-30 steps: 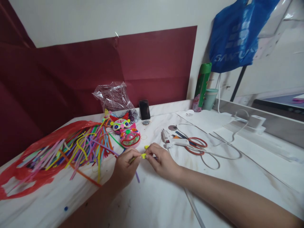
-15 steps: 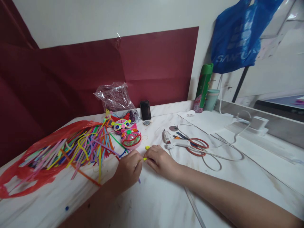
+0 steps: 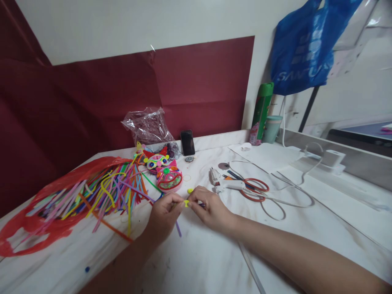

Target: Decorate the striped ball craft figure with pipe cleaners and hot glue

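Observation:
Between the fingertips of my left hand [image 3: 166,214] and my right hand [image 3: 208,207] is a short yellow pipe cleaner [image 3: 186,203], bent small. Both hands pinch it just above the marble-patterned table. Another small yellow curled piece [image 3: 190,190] shows just beyond my right fingers. A purple pipe cleaner [image 3: 178,229] lies on the table, partly hidden by my left hand. Past my hands lie a pink decorated piece with a red-rimmed mouth [image 3: 169,179] and a colourful face with blue eyes and red horns [image 3: 157,160].
To the left, many pipe cleaners [image 3: 107,190] spill from a red plastic bag [image 3: 58,185]. A white glue gun [image 3: 231,184], orange-handled scissors [image 3: 257,185] and cables lie right. A phone [image 3: 187,142], clear plastic wrap [image 3: 148,124], green can [image 3: 261,114] and cup [image 3: 272,129] stand at the back.
My left hand has turned slightly, its thumb now extended toward the right hand, and more of the yellow piece shows between the fingertips. More of the purple pipe cleaner shows below.

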`<state>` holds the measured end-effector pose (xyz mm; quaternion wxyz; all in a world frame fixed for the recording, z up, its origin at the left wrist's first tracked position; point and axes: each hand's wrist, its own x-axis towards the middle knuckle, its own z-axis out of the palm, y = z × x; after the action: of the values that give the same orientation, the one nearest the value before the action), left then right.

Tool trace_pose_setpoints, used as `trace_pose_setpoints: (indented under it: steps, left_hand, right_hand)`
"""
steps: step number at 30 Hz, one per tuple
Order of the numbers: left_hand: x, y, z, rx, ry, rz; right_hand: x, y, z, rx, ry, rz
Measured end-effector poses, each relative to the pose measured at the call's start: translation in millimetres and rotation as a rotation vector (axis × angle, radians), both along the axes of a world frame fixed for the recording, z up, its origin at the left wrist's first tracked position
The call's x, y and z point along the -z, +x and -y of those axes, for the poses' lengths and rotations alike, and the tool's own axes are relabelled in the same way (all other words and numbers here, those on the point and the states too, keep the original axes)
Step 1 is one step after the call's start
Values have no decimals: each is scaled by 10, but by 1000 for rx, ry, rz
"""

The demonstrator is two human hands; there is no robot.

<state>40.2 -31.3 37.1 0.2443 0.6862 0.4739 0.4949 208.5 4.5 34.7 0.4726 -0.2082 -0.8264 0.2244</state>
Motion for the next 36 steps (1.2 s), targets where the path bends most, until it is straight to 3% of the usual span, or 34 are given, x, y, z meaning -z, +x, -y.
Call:
trace_pose_setpoints:
  steps: [9, 14, 16, 20, 25, 31, 36]
  left_hand:
    - [-14, 57, 34, -28, -27, 119]
    - [6, 26, 25, -88, 86, -68]
    - [16, 8, 13, -101, 169, -209]
    - [33, -26, 2, -71, 336, -473]
    - [44, -41, -1, -11, 425, -622]
    - [13, -19, 11, -3, 441, -538]
    - [4, 10, 28, -61, 330, -265]
  right_hand:
    - [44, -36, 42, 25, -228, -84]
    - [104, -67, -6, -1, -280, -55]
    - [129, -65, -41, 12, -204, -7]
    - [146, -34, -79, 56, 89, 124]
    - [111, 5, -73, 97, 348, 324]
    - [81, 17, -64, 77, 397, 313]
    - [44, 1, -28, 34, 120, 62]
